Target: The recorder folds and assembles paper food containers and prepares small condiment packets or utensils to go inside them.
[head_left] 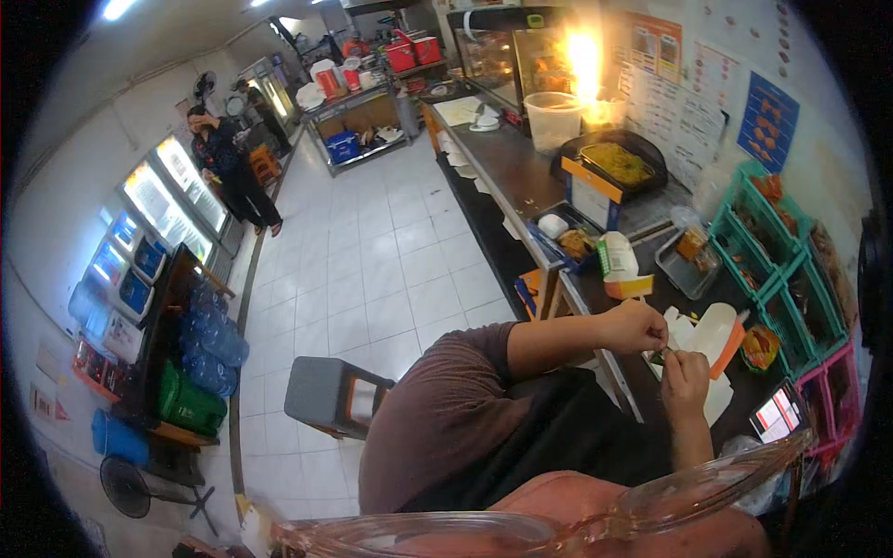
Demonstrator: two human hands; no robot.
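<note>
Over the dark counter at the right, my left hand (637,325) and my right hand (686,379) meet with bent, pinched fingers. Between their fingertips shows a small dark green thing (658,357), too small to name. Beneath and beyond the hands lie white open paper boxes (712,327), one with an orange edge. Close to my right hand is a yellow, red and green packet (761,346). Beyond my left hand lies a white and green carton with a yellow edge (618,260).
Teal baskets (802,312) and a pink basket (826,395) line the right wall. A lit phone (778,414) lies before them. Farther back are a metal tray (688,265) and a black basket of yellow food (619,163). A grey stool (330,395) and another person (228,163) stand left.
</note>
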